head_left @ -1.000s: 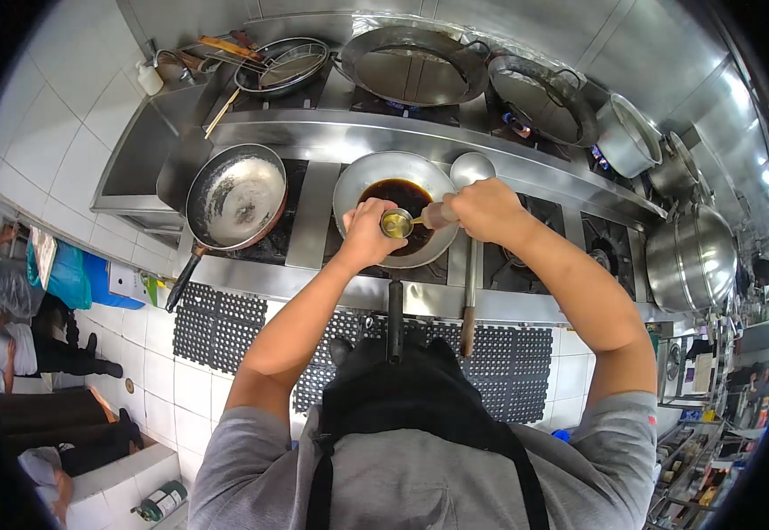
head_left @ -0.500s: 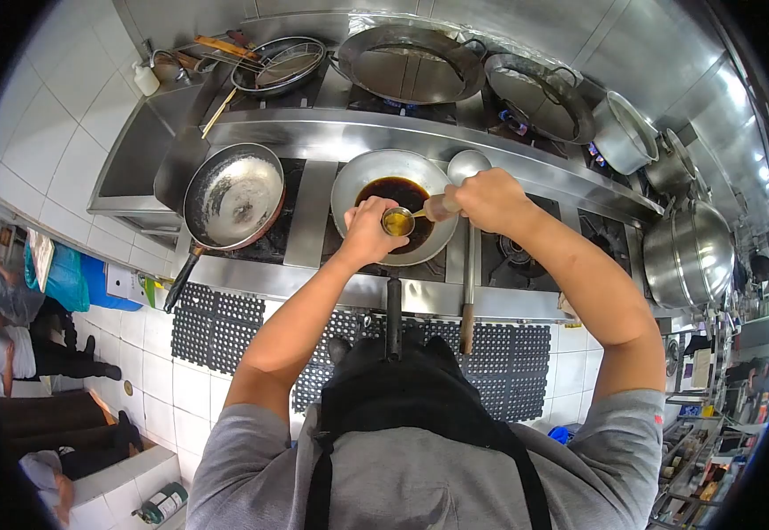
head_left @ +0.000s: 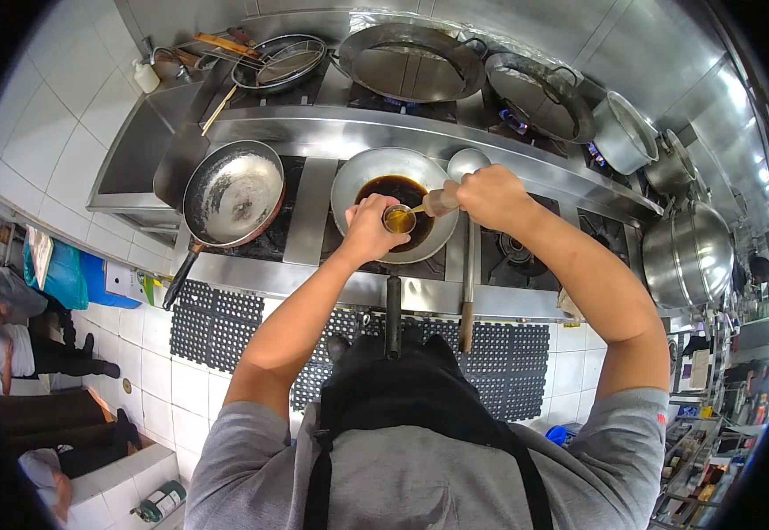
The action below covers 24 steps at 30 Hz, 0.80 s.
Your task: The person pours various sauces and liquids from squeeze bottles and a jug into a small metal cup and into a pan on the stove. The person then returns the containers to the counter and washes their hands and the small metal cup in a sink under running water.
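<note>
My left hand is closed round a small round metal cup with amber liquid in it. Tilted toward that cup is a bottle, its nozzle at the rim; my right hand grips its body, which is mostly hidden. A thin amber stream seems to run from the nozzle into the cup. Both are held over a wide pan with dark brown liquid inside. The pan's black handle points toward me. Just right of the pan, a long-handled ladle lies under my right hand.
On the left burner sits a worn frying pan, its handle over the stove's front edge. Large pans stand along the back row, where blue flames show. Pots stand at the right. Other people are at the far left.
The bottle and cup stay nearly in place, with the bottle shifted very slightly. The amber liquid in the cup looks a little fuller.
</note>
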Available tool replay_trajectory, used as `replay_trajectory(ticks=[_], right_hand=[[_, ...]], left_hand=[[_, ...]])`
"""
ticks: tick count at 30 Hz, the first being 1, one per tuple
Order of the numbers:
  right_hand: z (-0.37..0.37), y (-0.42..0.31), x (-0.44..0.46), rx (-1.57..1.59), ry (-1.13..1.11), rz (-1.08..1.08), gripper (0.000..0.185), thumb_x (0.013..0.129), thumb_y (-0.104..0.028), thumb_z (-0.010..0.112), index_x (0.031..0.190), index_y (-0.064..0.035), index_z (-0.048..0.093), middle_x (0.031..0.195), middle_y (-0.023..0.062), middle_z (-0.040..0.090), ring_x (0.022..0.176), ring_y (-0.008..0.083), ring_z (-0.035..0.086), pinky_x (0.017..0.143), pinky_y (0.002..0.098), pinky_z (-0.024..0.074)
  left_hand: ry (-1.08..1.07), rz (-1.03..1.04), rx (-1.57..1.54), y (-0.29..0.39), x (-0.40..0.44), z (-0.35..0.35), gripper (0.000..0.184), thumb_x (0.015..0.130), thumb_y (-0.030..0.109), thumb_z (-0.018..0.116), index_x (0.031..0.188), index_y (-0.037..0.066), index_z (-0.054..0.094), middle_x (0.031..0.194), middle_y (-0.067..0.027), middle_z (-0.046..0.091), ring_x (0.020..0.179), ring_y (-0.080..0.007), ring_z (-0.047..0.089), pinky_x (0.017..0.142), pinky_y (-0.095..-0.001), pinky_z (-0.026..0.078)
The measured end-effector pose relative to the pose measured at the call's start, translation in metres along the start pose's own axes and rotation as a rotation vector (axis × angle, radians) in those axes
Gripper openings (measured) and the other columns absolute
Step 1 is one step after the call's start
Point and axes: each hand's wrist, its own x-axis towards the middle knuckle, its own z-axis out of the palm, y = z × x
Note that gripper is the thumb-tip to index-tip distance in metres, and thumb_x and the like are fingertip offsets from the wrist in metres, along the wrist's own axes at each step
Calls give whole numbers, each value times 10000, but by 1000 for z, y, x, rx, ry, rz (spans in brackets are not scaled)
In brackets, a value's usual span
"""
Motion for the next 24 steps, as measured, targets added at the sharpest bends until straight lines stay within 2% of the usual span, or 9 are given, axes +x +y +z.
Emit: replay_trajectory(ticks=[12,15,18,20,21,23,24], right_hand=[[10,1,-5,8,-9,15,223,876,-150,645,1072,-68,713,764,111,748,774,285,764,649,415,589],[16,1,-6,0,-30,13,233,875,-138,642,1090,-61,693,801,119,755,771,287,764,646,422,592],[30,-5,-12,38,51,81,243,885,-157,671,1110,-68,669,895,143,762,839,293,766,683,424,596],[37,-12,-21,338,54,213,390,856,-228,760,1195,-73,645,991,169,741,919,354,736,743,457,594],[41,-18,-24,338,58,214,390,856,-228,760,1195,-73,645,991,169,741,919,354,736,743,457,594],[52,-33,-32,719,66,493,500,852,-300,813,1257,-60,644,1117,200,739,1016,346,735,877,430,579],[65,-38,-35,725,74,494,500,852,-300,813,1257,-60,644,1117,200,739,1016,346,735,877,430,579]], left_hand=[[4,-4,23,2,2,4,641,638,262,947,1195,97,676,1194,-79,672,1203,-299,613,1056,-425,374],[15,8,24,1,3,7,636,631,256,950,1182,87,682,1177,-84,680,1180,-300,626,1048,-420,389],[14,-2,21,1,5,9,638,627,252,952,1180,81,684,1171,-89,684,1164,-305,635,1047,-421,394],[9,-15,19,0,9,10,644,626,251,952,1184,78,682,1173,-91,685,1160,-308,638,1049,-422,393],[18,-16,9,-2,10,11,644,627,257,951,1185,80,684,1170,-94,685,1153,-312,641,1050,-427,392],[26,-15,8,-3,13,8,645,628,263,951,1187,83,685,1167,-97,686,1146,-317,644,1051,-431,391],[3,-32,50,-2,16,5,646,628,262,946,1191,84,685,1176,-100,683,1160,-315,635,1058,-437,384]])
